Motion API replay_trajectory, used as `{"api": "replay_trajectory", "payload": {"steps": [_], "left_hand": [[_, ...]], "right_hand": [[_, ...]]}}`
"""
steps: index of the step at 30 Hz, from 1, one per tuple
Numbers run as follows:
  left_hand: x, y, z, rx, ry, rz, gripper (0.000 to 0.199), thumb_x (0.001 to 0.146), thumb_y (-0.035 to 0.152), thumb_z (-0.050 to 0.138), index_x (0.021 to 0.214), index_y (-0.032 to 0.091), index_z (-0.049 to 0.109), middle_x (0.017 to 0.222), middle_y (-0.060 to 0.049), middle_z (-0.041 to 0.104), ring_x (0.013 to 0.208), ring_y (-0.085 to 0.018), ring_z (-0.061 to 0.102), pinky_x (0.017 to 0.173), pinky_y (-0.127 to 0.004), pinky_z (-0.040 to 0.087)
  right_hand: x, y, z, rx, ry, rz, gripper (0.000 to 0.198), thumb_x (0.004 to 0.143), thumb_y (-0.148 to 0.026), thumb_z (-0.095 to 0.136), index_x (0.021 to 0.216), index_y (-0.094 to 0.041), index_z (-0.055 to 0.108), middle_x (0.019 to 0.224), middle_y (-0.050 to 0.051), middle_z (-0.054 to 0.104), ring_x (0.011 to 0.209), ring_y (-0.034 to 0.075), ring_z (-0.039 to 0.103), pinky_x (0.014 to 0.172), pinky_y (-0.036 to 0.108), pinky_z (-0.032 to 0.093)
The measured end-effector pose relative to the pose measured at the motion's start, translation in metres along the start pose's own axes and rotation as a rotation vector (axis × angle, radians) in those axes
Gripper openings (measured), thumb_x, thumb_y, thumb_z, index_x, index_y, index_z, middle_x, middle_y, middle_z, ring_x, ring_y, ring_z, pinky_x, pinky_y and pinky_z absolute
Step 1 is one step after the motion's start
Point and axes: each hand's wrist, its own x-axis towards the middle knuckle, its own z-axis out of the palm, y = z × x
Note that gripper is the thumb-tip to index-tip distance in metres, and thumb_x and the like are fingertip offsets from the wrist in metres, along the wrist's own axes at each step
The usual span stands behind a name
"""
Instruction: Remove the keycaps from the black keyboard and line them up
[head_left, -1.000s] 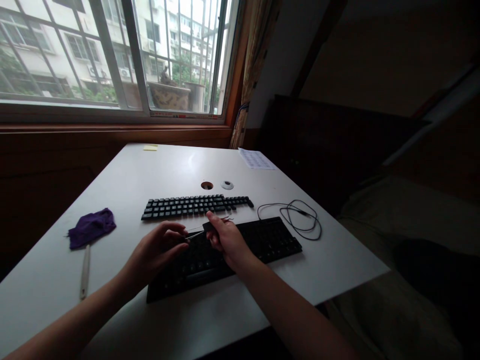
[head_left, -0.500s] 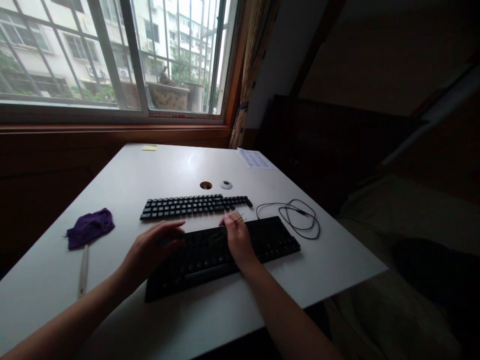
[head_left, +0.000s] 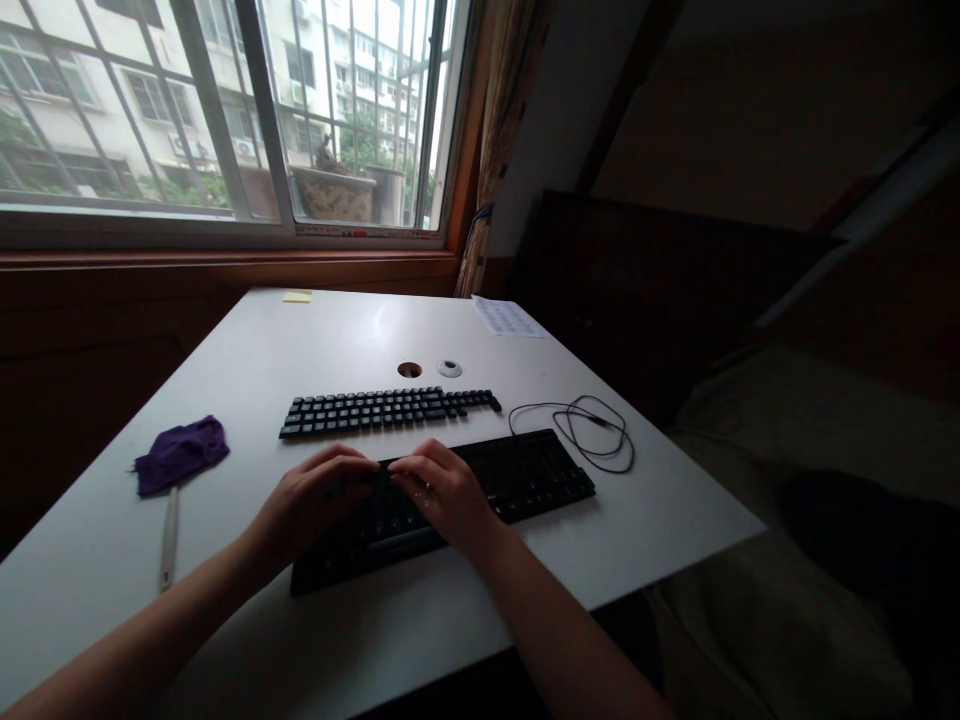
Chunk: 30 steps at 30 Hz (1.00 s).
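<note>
Left hand and right hand rest together on the near black keyboard at the desk front edge (fingers curled, grip indiscernible), apparently steadying it.

Both hands sit close together on the near keyboard, left hand and right hand almost touching, no gap between them to pass through. At twelve o'clock the keycap rows block the way, with only a narrow strip of bare table before them. At two o'clock the coiled cable lies just beside the keyboard's far corner. At nine o'clock the table is bare as far as the purple cloth and the white tool. Beyond the keycaps, wide open table reaches the window sill.
</note>
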Motion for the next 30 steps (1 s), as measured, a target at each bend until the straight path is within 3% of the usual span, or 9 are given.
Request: {"api": "replay_trajectory", "payload": {"steps": [5,15,24,30], "left_hand": [[-0.004,-0.003,0.005,0.001,0.018,-0.121,0.025,0.086,0.035,0.068,0.104,0.020,0.060,0.090,-0.002,0.073,0.077,-0.017,0.071,0.071,-0.030,0.059],[-0.004,-0.006,0.008,-0.091,-0.024,-0.118,0.026,0.083,0.035,0.072,0.080,0.020,0.051,0.090,-0.002,0.072,0.078,-0.016,0.069,0.071,-0.026,0.055],[-0.004,-0.004,0.011,-0.064,-0.032,-0.020,0.023,0.086,0.030,0.070,0.080,0.020,0.049,0.086,0.000,0.070,0.074,-0.013,0.067,0.066,-0.023,0.053],[-0.004,-0.007,0.005,0.017,-0.014,0.091,0.016,0.087,0.026,0.068,0.095,0.019,0.056,0.102,-0.006,0.068,0.090,-0.016,0.067,0.079,-0.028,0.054]], "right_hand": [[-0.003,0.001,0.004,-0.020,-0.013,-0.027,0.018,0.093,-0.032,0.059,0.108,-0.027,0.069,0.091,0.005,0.062,0.083,0.018,0.059,0.076,0.032,0.051],[-0.005,0.005,0.004,-0.013,-0.034,-0.077,0.021,0.091,-0.031,0.064,0.108,-0.021,0.070,0.088,0.003,0.062,0.078,0.013,0.059,0.073,0.027,0.052],[-0.004,0.003,0.004,-0.010,-0.056,-0.057,0.020,0.088,-0.027,0.067,0.107,-0.021,0.068,0.087,0.002,0.060,0.077,0.013,0.059,0.071,0.025,0.051],[0.000,0.007,-0.017,-0.076,-0.081,-0.031,0.017,0.087,-0.021,0.065,0.104,-0.021,0.066,0.089,0.003,0.060,0.079,0.014,0.060,0.074,0.025,0.050]]}}
